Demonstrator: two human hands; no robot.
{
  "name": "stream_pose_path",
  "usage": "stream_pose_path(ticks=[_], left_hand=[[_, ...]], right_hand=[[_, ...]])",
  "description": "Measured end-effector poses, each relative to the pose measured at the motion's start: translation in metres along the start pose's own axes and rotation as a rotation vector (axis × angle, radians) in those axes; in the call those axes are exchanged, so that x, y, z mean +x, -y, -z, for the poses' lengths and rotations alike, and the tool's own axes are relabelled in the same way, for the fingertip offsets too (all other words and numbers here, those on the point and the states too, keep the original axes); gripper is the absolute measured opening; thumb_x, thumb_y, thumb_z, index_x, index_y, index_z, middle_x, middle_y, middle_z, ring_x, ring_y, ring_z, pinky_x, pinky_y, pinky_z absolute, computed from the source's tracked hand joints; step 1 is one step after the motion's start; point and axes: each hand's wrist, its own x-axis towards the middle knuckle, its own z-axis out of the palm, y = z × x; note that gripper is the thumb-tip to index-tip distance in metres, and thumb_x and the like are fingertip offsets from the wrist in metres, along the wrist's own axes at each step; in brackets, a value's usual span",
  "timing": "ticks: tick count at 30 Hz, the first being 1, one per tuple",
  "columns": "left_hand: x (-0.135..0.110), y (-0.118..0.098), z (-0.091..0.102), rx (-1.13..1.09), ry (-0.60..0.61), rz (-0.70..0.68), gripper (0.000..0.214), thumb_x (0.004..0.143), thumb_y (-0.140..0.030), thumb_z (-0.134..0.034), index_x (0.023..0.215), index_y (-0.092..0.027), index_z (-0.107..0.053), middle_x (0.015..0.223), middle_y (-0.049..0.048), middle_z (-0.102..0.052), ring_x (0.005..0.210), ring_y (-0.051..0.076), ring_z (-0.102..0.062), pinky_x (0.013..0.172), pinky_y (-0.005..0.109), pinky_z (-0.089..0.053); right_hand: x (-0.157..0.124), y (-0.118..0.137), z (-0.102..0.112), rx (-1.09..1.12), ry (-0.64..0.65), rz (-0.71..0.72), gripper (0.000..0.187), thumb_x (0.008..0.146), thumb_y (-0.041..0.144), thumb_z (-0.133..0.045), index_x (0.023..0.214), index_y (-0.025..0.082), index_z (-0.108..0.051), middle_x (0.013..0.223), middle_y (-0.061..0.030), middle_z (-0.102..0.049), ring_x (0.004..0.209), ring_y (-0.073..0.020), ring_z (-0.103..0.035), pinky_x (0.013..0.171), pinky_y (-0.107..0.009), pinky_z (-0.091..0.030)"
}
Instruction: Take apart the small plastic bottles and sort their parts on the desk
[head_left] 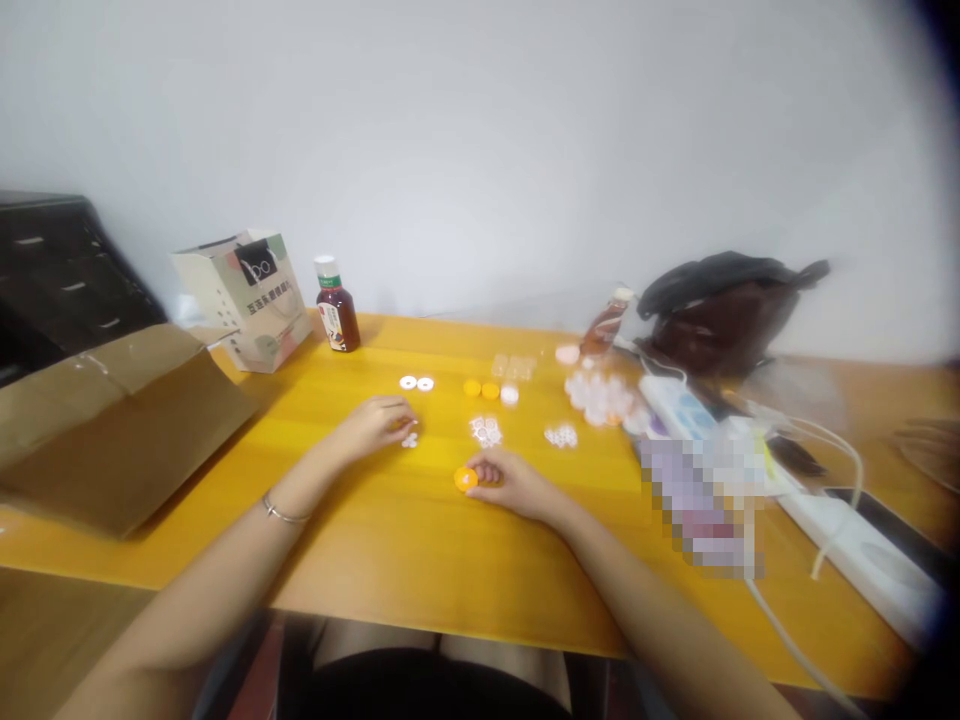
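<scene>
Between the thumb and fingers of my right hand (510, 482) is a round orange cap (462, 482) with a small pale spot in its middle, held at the tabletop. My left hand (379, 424) is closed with bent fingers right beside a few small white discs (409, 441); whether a piece is pinched in it is too blurred to see. Beyond that hand lie two white rings (417, 383). Two more orange caps (481, 389) stand in a row with a white cap (509, 394). Small printed white pieces (486, 432) form a pile past my right hand.
Another cluster of small white pieces (561, 436) and a heap of translucent caps (600, 397) lie to the right. Farther right are a power strip (840, 540), cables and a dark bag (712, 310). A brown bottle (337, 315), paper bag (262, 300) and cardboard box (120, 430) stand left.
</scene>
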Motion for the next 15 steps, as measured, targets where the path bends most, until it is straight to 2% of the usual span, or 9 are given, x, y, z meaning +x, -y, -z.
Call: stream_pose_path(ticks=[2, 5, 15], left_hand=[[-0.0019, 0.0110, 0.0052, 0.012, 0.084, 0.030, 0.020, 0.086, -0.024, -0.045, 0.083, -0.016, -0.063, 0.081, 0.0051, -0.062, 0.072, 0.012, -0.057, 0.068, 0.022, -0.041], [-0.0023, 0.0158, 0.0063, 0.038, 0.178, 0.033, 0.019, 0.085, -0.022, -0.046, 0.081, -0.017, -0.064, 0.080, 0.0041, -0.061, 0.068, 0.011, -0.056, 0.064, 0.021, -0.039], [-0.0008, 0.0121, -0.0016, 0.046, 0.181, -0.001, 0.018, 0.084, -0.025, -0.049, 0.081, -0.019, -0.065, 0.079, 0.0030, -0.062, 0.070, 0.013, -0.055, 0.067, 0.023, -0.037]], right_hand=[[-0.0002, 0.0013, 0.0008, -0.010, 0.000, 0.002, 0.022, 0.069, 0.029, -0.066, 0.086, 0.017, -0.060, 0.073, 0.0006, -0.052, 0.064, -0.0105, -0.046, 0.060, -0.023, -0.040], [-0.0001, 0.0019, 0.0015, -0.016, 0.010, 0.006, 0.022, 0.069, 0.028, -0.066, 0.087, 0.016, -0.060, 0.073, 0.0005, -0.052, 0.064, -0.0103, -0.046, 0.059, -0.023, -0.040], [0.0007, -0.0001, 0.0015, -0.038, 0.008, 0.015, 0.022, 0.069, 0.028, -0.066, 0.087, 0.017, -0.060, 0.074, 0.0002, -0.053, 0.065, -0.0108, -0.047, 0.060, -0.024, -0.042]])
